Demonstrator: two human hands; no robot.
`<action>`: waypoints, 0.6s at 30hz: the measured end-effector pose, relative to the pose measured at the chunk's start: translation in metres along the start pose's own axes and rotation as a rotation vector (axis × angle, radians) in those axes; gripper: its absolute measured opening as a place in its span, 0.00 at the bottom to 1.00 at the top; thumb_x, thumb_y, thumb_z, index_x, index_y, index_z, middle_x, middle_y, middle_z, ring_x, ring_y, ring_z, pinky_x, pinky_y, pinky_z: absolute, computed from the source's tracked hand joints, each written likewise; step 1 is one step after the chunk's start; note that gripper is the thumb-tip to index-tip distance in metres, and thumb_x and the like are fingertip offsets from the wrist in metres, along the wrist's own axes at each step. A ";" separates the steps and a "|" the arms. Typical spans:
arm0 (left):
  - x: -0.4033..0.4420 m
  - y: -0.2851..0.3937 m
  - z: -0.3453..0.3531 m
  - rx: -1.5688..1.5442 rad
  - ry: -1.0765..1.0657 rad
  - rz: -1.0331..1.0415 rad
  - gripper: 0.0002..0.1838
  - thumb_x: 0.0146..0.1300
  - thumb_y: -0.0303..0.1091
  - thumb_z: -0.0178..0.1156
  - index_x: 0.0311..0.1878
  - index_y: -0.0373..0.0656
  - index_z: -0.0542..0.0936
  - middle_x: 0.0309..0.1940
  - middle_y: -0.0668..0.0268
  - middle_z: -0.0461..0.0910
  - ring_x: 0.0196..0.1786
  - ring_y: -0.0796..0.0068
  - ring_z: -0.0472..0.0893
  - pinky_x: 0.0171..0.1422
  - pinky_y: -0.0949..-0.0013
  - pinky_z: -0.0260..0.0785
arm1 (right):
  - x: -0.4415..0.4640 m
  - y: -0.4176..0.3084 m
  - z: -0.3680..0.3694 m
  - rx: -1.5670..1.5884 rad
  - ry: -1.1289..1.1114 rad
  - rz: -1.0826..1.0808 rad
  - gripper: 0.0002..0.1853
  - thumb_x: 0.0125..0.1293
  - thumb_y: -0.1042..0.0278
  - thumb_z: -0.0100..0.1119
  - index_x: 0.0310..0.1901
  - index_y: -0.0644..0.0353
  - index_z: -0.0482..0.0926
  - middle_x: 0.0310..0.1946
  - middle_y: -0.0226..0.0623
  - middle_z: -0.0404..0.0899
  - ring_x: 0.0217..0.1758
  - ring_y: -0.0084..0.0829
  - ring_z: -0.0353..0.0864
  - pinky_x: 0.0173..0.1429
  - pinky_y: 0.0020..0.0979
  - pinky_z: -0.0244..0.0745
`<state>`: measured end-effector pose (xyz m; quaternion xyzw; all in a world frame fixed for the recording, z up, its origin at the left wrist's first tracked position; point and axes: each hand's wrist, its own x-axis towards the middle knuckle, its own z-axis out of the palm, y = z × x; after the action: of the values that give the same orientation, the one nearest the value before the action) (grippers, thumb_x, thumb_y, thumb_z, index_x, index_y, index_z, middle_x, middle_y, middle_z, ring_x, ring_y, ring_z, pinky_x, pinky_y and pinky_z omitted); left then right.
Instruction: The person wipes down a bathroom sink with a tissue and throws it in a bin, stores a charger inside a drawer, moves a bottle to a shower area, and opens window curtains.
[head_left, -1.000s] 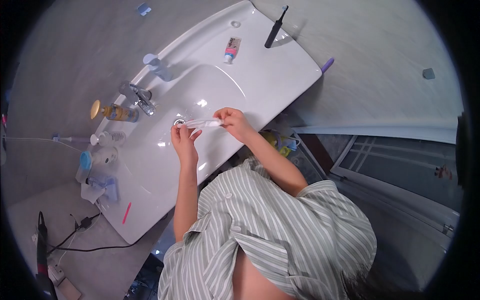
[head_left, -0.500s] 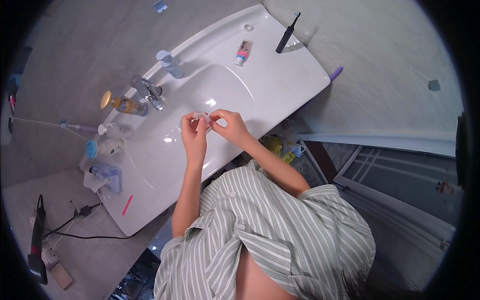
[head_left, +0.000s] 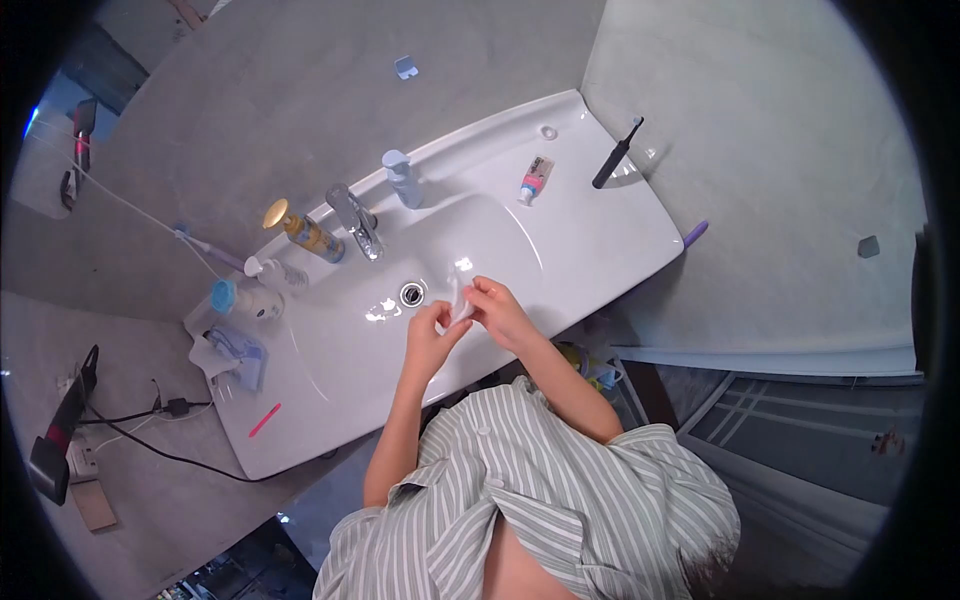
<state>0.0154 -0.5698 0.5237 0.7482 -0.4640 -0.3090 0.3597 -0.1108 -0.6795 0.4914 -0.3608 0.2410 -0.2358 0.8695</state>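
Note:
A small white, soft-looking cloth [head_left: 461,300] is held between both hands above the sink basin [head_left: 500,235]. My left hand [head_left: 431,336] pinches its lower left side with bent fingers. On the other side, the fingers and thumb of my right hand [head_left: 499,312] are closed on its upper right edge. The metal drain [head_left: 412,294] lies just left of the hands, and the chrome faucet [head_left: 357,222] stands behind it. What exactly the cloth is cannot be made out.
Several pump bottles, including a yellow one [head_left: 306,235] and a light blue one [head_left: 403,180], stand along the sink's back edge. A toothpaste tube [head_left: 535,181] and a black electric toothbrush [head_left: 616,158] are at the right. A pink stick [head_left: 265,420] lies front left, near a black-corded appliance [head_left: 65,430].
The view has shifted, so the sink sits lower and further right. The white cloth, stretched out flat between the hands at first, is now bunched upright, with the hands closer together.

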 end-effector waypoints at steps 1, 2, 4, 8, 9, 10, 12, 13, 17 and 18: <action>-0.001 0.000 -0.001 -0.002 0.004 0.003 0.13 0.59 0.31 0.69 0.43 0.34 0.78 0.35 0.62 0.81 0.40 0.71 0.79 0.46 0.69 0.71 | 0.001 0.000 -0.005 0.088 0.035 0.003 0.09 0.73 0.64 0.56 0.40 0.62 0.77 0.35 0.30 0.79 0.39 0.21 0.80 0.49 0.27 0.78; -0.001 -0.001 -0.001 -0.285 -0.089 -0.069 0.11 0.60 0.31 0.67 0.42 0.36 0.78 0.34 0.65 0.80 0.39 0.75 0.78 0.44 0.70 0.70 | 0.002 0.001 -0.011 0.085 0.032 0.002 0.09 0.73 0.64 0.56 0.40 0.62 0.77 0.35 0.30 0.79 0.39 0.21 0.80 0.49 0.27 0.78; 0.000 -0.003 -0.001 -0.568 -0.183 -0.141 0.10 0.62 0.31 0.66 0.41 0.37 0.78 0.34 0.69 0.79 0.38 0.79 0.76 0.43 0.71 0.70 | 0.003 -0.003 -0.015 -0.121 -0.065 0.053 0.09 0.73 0.64 0.55 0.41 0.61 0.77 0.36 0.30 0.79 0.39 0.20 0.80 0.47 0.27 0.78; 0.001 -0.003 0.000 -0.590 -0.073 0.002 0.08 0.64 0.32 0.64 0.39 0.38 0.77 0.35 0.71 0.78 0.36 0.82 0.76 0.42 0.73 0.70 | -0.001 -0.013 -0.018 -0.112 -0.069 0.106 0.07 0.73 0.66 0.54 0.42 0.61 0.76 0.37 0.30 0.78 0.39 0.20 0.80 0.47 0.26 0.78; 0.002 -0.002 0.001 -0.718 -0.086 -0.053 0.08 0.64 0.31 0.64 0.40 0.38 0.77 0.36 0.71 0.78 0.36 0.82 0.77 0.42 0.74 0.70 | -0.005 -0.021 -0.013 -0.214 -0.112 0.092 0.06 0.72 0.68 0.54 0.42 0.62 0.76 0.37 0.30 0.78 0.39 0.20 0.80 0.47 0.25 0.77; 0.003 -0.002 0.004 -0.718 -0.090 -0.051 0.08 0.64 0.31 0.64 0.40 0.38 0.77 0.36 0.71 0.78 0.36 0.82 0.77 0.42 0.74 0.70 | -0.007 -0.025 -0.011 -0.318 -0.156 0.078 0.05 0.72 0.71 0.54 0.41 0.63 0.75 0.36 0.30 0.78 0.40 0.20 0.80 0.46 0.24 0.77; 0.002 0.001 0.009 -0.593 -0.084 -0.057 0.08 0.64 0.31 0.64 0.41 0.38 0.77 0.34 0.69 0.79 0.36 0.81 0.78 0.42 0.74 0.71 | -0.004 -0.019 -0.018 -0.354 -0.198 0.015 0.05 0.71 0.72 0.54 0.42 0.64 0.75 0.37 0.30 0.78 0.40 0.20 0.80 0.46 0.24 0.76; 0.001 0.005 0.009 -0.590 -0.087 -0.054 0.08 0.64 0.31 0.64 0.41 0.38 0.77 0.34 0.69 0.79 0.36 0.81 0.78 0.42 0.74 0.71 | -0.003 -0.017 -0.020 -0.391 -0.242 -0.048 0.04 0.70 0.74 0.53 0.43 0.65 0.75 0.37 0.30 0.79 0.40 0.20 0.80 0.47 0.24 0.75; 0.001 0.018 0.009 -0.178 0.019 0.093 0.06 0.64 0.29 0.61 0.39 0.36 0.77 0.24 0.66 0.78 0.33 0.82 0.79 0.38 0.73 0.72 | -0.009 -0.018 -0.018 -0.440 -0.157 -0.037 0.05 0.69 0.75 0.53 0.44 0.66 0.75 0.36 0.29 0.79 0.40 0.20 0.79 0.47 0.24 0.74; 0.003 0.015 0.007 -0.251 -0.020 0.013 0.06 0.65 0.28 0.60 0.39 0.35 0.77 0.26 0.67 0.78 0.33 0.82 0.78 0.39 0.73 0.71 | -0.012 -0.021 -0.016 -0.420 -0.134 -0.030 0.06 0.69 0.75 0.53 0.44 0.65 0.75 0.36 0.29 0.79 0.40 0.19 0.78 0.47 0.24 0.74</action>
<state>0.0036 -0.5787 0.5321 0.6912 -0.4299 -0.3698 0.4480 -0.1346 -0.6935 0.4999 -0.5524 0.2210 -0.1686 0.7858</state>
